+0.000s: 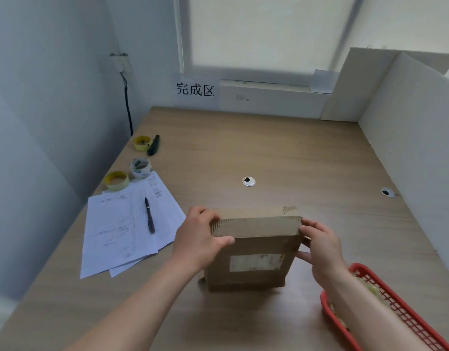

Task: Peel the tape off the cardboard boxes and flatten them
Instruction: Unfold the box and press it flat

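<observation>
Cardboard box (253, 252), brown, standing on the near middle of the wooden table (281, 153), upper flap edges showing corrugation, a pale rectangular label (256, 262) on the face turned toward the camera. Gripped at its top left corner by the left hand (200, 239), thumb laid across the front face, fingers wrapped behind. Gripped at the top right edge by the right hand (322, 247), fingers curled round the side, thumb low against the box wall. Hands apart, one at each side of the box.

Just right of the box, under the right forearm: red mesh basket (395, 307) holding pale crumpled material, too blurred to identify. Left of the box: overlapping printed sheets (122, 231) with a black pen (149, 215) lying on them. Beyond the sheets, along the left table edge: three tape rolls (139, 168) and a dark utility knife (153, 145). Mid-table: white cable grommet (248, 181). On the far wall: paper sign (195, 89) with printed characters.
</observation>
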A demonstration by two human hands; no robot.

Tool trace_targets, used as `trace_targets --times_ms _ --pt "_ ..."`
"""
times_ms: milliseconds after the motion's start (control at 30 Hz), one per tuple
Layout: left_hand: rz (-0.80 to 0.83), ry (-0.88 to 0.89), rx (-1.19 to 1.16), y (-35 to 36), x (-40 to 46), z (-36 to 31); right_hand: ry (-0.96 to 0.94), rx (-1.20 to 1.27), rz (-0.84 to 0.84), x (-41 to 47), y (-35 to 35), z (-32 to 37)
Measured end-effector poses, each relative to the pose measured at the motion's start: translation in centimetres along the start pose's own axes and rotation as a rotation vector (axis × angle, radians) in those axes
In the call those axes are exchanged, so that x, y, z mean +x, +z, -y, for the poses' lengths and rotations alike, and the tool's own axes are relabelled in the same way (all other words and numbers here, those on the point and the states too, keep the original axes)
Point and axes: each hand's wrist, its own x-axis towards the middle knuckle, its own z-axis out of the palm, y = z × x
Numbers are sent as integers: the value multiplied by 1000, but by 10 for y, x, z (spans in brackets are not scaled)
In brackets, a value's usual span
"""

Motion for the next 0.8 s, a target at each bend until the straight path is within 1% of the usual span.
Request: trace_targets --times_ms 100,167,200,267,333,367,400,500,567,667,733,800 --pt "-21 -48 -190 -13 9 10 54 6 -18 11 11 5" --pt "20 -95 -258 -23 14 17 99 -19 -4 15 18 6" --pt "61 -114 -285 -28 16 20 126 -21 29 16 19 6" --pt "183 -134 -326 -36 18 26 191 8 149 17 20 3" --pt "318 -134 -313 -38 19 32 231 -7 268 17 17 -3" --pt "364 -120 -282 -38 17 35 236 -47 300 16 17 -6" --pt "370 -106 -262 -35 16 39 226 -101 310 15 18 -9" --pt "223 -103 -278 -29 11 42 169 -325 305 9 28 -13" --pt "181 -90 -277 -24 12 46 130 -446 329 7 31 -13" --pt "190 -87 -258 -20 13 52 85 -486 329 3 34 -14" --pt "178 -89 -245 -18 15 53 59 -505 289 -1 37 -14" --pt "169 -97 -197 -18 18 53 29 -576 224 -3 43 -16"
